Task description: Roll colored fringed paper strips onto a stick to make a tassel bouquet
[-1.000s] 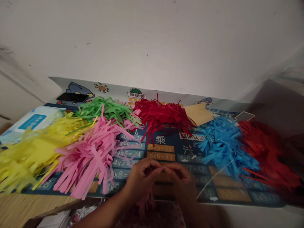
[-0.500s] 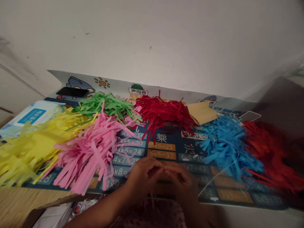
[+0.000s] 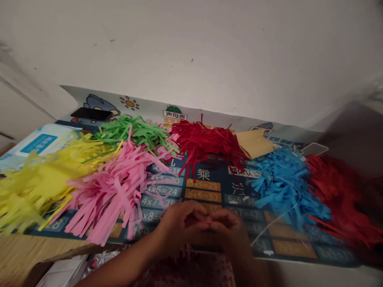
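Note:
My left hand (image 3: 182, 223) and my right hand (image 3: 229, 229) meet at the near edge of the mat, thumbs and fingertips pinched together. What they pinch is too small and dim to make out. A few pale strips (image 3: 187, 249) hang just below the hands; whether they are held cannot be told. Left of my hands lies a pile of pink paper fringe (image 3: 116, 191). Dark red fringe (image 3: 206, 139) sits beyond them, and blue fringe (image 3: 287, 183) to the right, with a thin white cord (image 3: 269, 228) trailing from it toward my right hand.
Yellow fringe (image 3: 60, 171) and green fringe (image 3: 134, 131) lie left, red fringe (image 3: 341, 195) far right. A wipes pack (image 3: 44, 141), a phone (image 3: 91, 114) and folded tan paper (image 3: 255, 142) rest on the printed mat (image 3: 203, 195). Below stands an open box (image 3: 62, 271); a wall (image 3: 191, 52) rises behind.
My hands stay together at nearly the same place. The fingers have shifted slightly, with the thumbs now more level and drawn in at the meeting point. The piles have not moved.

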The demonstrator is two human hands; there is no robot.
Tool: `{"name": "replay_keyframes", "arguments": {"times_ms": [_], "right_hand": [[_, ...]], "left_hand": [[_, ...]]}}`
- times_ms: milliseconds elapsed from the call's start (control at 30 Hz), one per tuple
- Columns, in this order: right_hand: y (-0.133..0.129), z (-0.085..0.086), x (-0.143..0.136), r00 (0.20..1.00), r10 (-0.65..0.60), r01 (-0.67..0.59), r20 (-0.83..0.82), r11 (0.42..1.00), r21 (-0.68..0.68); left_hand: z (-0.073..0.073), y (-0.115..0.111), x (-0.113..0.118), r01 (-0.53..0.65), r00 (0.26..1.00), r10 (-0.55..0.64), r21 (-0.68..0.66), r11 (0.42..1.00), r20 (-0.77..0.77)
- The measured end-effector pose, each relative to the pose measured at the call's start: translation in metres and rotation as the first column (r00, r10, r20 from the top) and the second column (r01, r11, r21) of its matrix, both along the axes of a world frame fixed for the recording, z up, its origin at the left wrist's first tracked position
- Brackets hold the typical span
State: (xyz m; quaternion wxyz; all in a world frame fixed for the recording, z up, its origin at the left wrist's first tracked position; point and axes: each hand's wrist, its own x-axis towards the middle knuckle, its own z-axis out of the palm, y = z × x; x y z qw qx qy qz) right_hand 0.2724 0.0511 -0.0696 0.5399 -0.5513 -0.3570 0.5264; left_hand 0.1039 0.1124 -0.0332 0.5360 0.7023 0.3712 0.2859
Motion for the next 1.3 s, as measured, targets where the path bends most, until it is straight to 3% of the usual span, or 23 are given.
{"name": "replay_keyframes", "arguments": {"times_ms": [100, 300, 400, 533, 633, 833, 967, 1133, 1300], "right_hand": [[0.004, 0.002, 0.000, 0.998, 0.031, -0.028, -0.061, 0.999, 0.036], [0.002, 0.011, 0.002, 0.996, 0.081, -0.088, 0.046, 0.984, 0.156], [-0.002, 0.014, 0.005, 0.985, 0.038, -0.071, 0.166, 0.977, 0.202], [-0.006, 0.020, 0.007, 0.930, -0.039, -0.081, 0.367, 0.949, 0.305], [-0.008, 0.025, 0.007, 0.902, -0.047, -0.124, 0.430, 0.925, 0.360], [-0.010, 0.029, 0.007, 0.878, -0.098, -0.125, 0.469, 0.899, 0.420], [-0.011, 0.027, 0.007, 0.875, -0.084, -0.122, 0.478, 0.915, 0.384], [-0.008, 0.022, 0.009, 0.875, -0.078, -0.099, 0.477, 0.937, 0.334], [-0.002, 0.024, 0.001, 0.840, -0.107, -0.113, 0.532, 0.924, 0.366]], "left_hand": [[0.000, 0.002, -0.001, 0.046, 0.999, -0.045, 0.042, 0.998, -0.024], [0.005, 0.006, -0.004, 0.105, 0.993, -0.094, 0.185, 0.977, -0.068], [0.006, 0.004, -0.008, 0.061, 0.997, -0.045, 0.248, 0.967, -0.070], [0.003, -0.003, -0.008, 0.039, 0.999, -0.042, 0.448, 0.893, -0.003], [0.001, -0.007, -0.005, 0.040, 0.998, -0.065, 0.563, 0.825, 0.024], [0.000, -0.008, -0.002, -0.002, 0.999, -0.028, 0.593, 0.805, 0.041], [0.000, -0.006, 0.000, 0.020, 0.999, -0.041, 0.596, 0.803, 0.021], [-0.005, -0.004, 0.006, 0.066, 0.997, -0.037, 0.582, 0.811, -0.062], [-0.018, -0.001, 0.008, 0.086, 0.978, 0.052, 0.616, 0.783, -0.203]]}}
